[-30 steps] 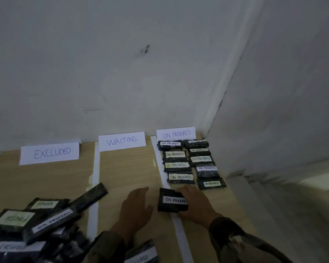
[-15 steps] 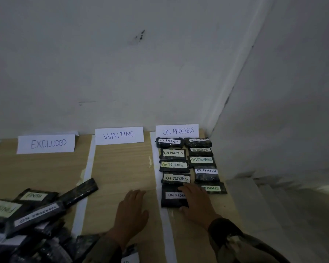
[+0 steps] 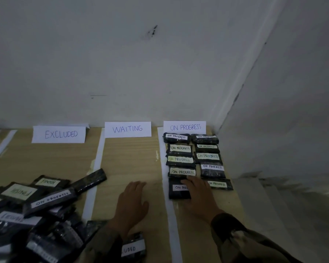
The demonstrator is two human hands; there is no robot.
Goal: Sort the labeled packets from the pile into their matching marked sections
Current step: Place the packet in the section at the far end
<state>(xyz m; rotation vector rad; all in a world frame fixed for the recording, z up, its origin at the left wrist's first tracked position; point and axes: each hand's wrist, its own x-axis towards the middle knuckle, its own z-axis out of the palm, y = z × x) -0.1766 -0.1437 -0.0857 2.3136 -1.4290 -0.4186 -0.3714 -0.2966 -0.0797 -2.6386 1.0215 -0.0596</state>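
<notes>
A black packet labelled ON PROGRESS (image 3: 177,188) lies flat at the near end of the left column in the ON PROGRESS section. My right hand (image 3: 199,196) rests on its right half with straight fingers, covering part of the label. Several other ON PROGRESS packets (image 3: 180,160) fill two columns below the ON PROGRESS sign (image 3: 184,127). Flat on the bare wood of the WAITING section lies my left hand (image 3: 132,204), holding nothing. The pile of mixed packets (image 3: 36,207) sits at the lower left.
Signs WAITING (image 3: 127,129) and EXCLUDED (image 3: 60,134) stand against the wall. White tape strips (image 3: 92,186) divide the wooden table (image 3: 129,160). An EXCLUDED packet (image 3: 133,247) lies under my left forearm. The table's right edge drops off beside the wall corner.
My right hand slid the ON PROGRESS packet away from me, off the tape strip and up against the left column. My left hand stayed flat in the WAITING section.
</notes>
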